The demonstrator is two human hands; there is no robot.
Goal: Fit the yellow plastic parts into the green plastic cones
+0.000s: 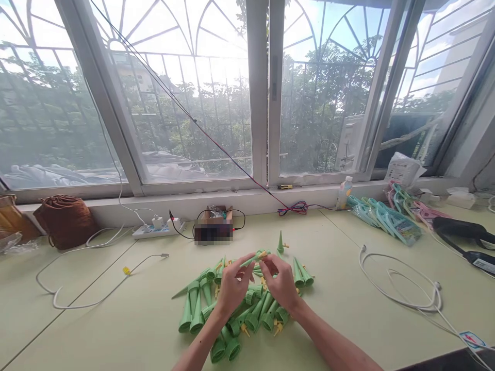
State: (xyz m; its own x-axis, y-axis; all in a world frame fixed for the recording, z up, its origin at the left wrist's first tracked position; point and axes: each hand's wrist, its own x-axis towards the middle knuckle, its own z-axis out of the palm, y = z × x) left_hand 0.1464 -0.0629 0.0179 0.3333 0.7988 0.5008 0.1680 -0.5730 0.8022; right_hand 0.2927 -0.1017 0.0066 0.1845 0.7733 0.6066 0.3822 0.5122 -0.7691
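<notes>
Both of my hands are raised over a pile of green plastic plant watering spikes [185, 317] on the table. My left hand [234, 288] is closed around one green watering spike [251, 258], held nearly level. My right hand [281, 282] pinches at the small yellow valve [263, 254] on the spike's right end; its fingertips partly cover the join. Below my wrists lie more hollow cones and ribbed caps, several with yellow valves [278, 327]. Beyond my right hand one spike [280, 242] stands upright with its yellow valve sticking out sideways.
A pale yellow-green table [127, 335] runs under a window. Along the back are a brown pouch [67, 220], a power strip [158, 229], a small box [218, 214], a bottle [344, 193] and teal hangers in bags [386, 219]. White cables [402, 306] lie left and right.
</notes>
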